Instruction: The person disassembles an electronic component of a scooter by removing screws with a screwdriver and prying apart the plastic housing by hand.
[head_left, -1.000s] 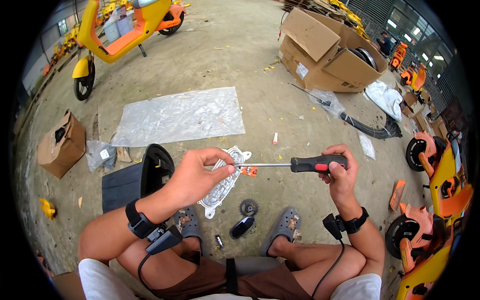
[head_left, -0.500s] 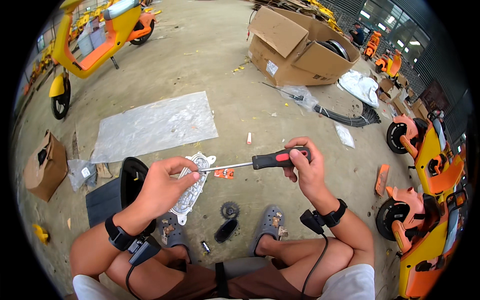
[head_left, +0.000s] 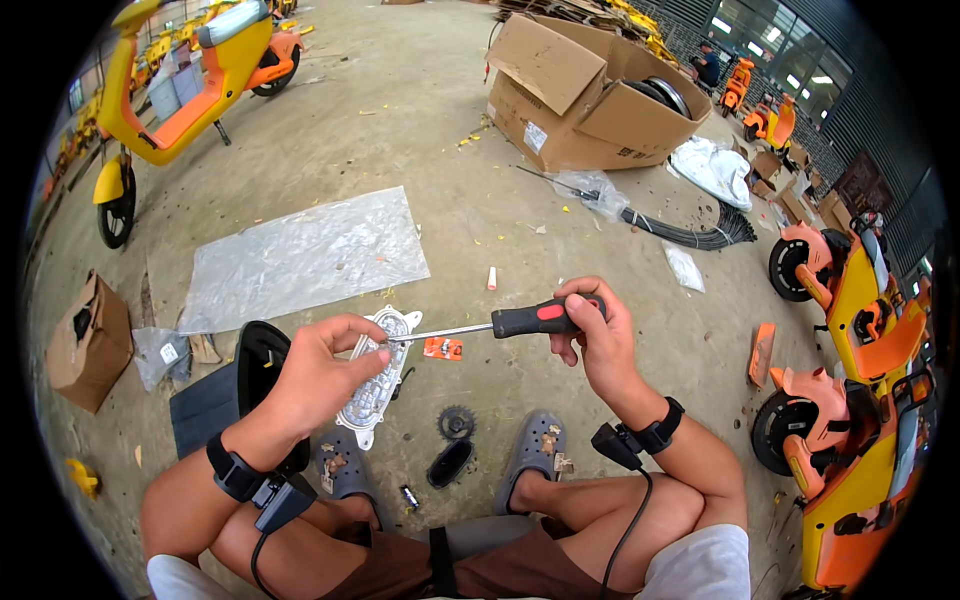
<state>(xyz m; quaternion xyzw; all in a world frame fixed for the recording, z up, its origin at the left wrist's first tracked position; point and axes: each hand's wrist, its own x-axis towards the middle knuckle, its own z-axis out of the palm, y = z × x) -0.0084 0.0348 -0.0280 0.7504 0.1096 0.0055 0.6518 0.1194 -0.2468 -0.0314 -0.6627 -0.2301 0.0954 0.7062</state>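
My right hand [head_left: 598,335] is wrapped round the black and red handle of a screwdriver [head_left: 530,320], held level with its shaft pointing left. The thumb and forefinger of my left hand [head_left: 325,365] pinch at the shaft's tip; whether a small part sits between them is hidden. Beneath and beyond those fingers is a silver oval cover [head_left: 372,395] with lugs along its rim, partly covered by the left hand. A small orange-printed packet [head_left: 443,348] lies just right of the cover.
Between my feet are a toothed wheel [head_left: 456,423], a black oval part [head_left: 450,464] and a small cylinder [head_left: 410,497]. A black curved part [head_left: 258,365] lies left. Farther off are a plastic sheet [head_left: 310,260], a large carton [head_left: 590,100], a cable bundle [head_left: 690,232] and yellow-orange scooters [head_left: 860,330].
Both hands and the screwdriver have shifted slightly left in the picture, with the view itself moving a little. The grip on the handle and the pinch at the tip are unchanged.
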